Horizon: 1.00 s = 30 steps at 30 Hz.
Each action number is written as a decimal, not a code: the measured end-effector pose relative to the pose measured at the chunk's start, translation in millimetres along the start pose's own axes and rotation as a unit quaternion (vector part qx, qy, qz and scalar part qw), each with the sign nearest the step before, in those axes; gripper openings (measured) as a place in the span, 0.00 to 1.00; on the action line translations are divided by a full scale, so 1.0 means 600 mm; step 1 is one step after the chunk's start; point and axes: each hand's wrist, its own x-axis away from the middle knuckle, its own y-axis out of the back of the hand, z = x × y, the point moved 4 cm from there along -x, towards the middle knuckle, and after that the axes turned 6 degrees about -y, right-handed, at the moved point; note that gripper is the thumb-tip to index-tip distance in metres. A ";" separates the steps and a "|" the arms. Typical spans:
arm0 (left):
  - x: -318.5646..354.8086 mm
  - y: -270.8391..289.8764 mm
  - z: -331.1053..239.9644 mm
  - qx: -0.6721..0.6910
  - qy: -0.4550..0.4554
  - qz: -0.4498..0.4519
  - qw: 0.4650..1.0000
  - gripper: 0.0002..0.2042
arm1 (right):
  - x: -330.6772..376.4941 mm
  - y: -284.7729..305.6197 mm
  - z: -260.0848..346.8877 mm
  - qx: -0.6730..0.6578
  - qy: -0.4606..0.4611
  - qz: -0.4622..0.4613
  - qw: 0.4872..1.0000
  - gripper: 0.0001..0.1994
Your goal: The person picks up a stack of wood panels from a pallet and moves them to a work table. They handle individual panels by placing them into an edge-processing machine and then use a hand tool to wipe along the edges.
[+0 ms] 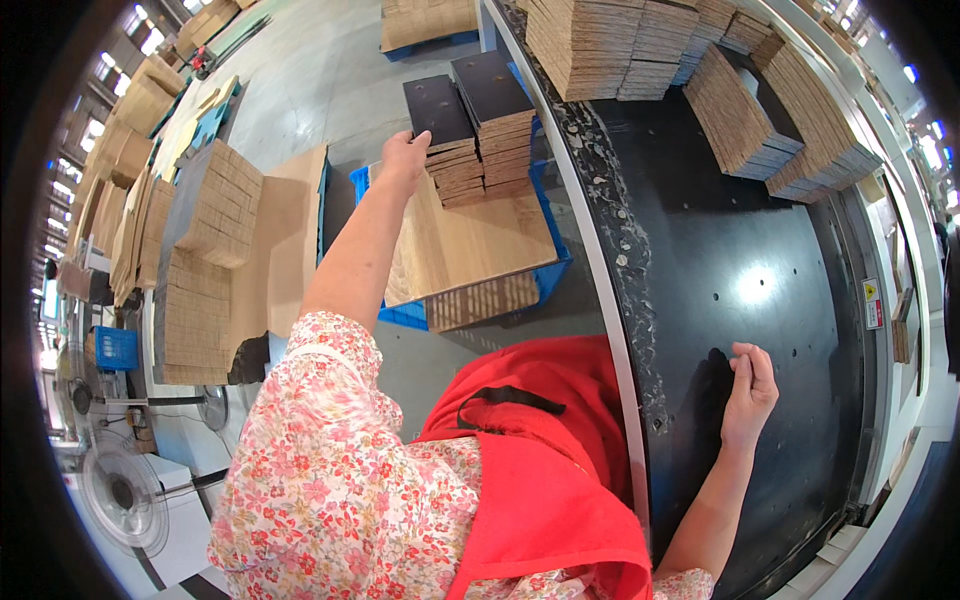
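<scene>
My left hand [404,160] reaches out to a stack of dark-topped boards [438,108], its bent fingers at the left edge of the top board. Part of the grip is hidden by the hand itself. Right beside stands a second stack of dark-topped boards [490,85]. Both rest on a wood-grain panel [470,245] over a blue pallet [548,278]. My right hand [750,390] is above the black worktable [690,290], fingers curled in with the thumb against them, and nothing shows in it.
Tall stacks of cut boards [580,45] stand at the table's far end, with more board stacks [740,110] to the right. A pale metal edge [610,330] runs along the table beside my red apron. At left are stacked boards [205,260] and a fan [122,490].
</scene>
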 end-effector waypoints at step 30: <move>0.031 -0.026 -0.115 -0.204 -0.285 -0.117 0.929 0.29 | 0.005 0.001 0.008 -0.020 0.012 -0.005 1.000 0.06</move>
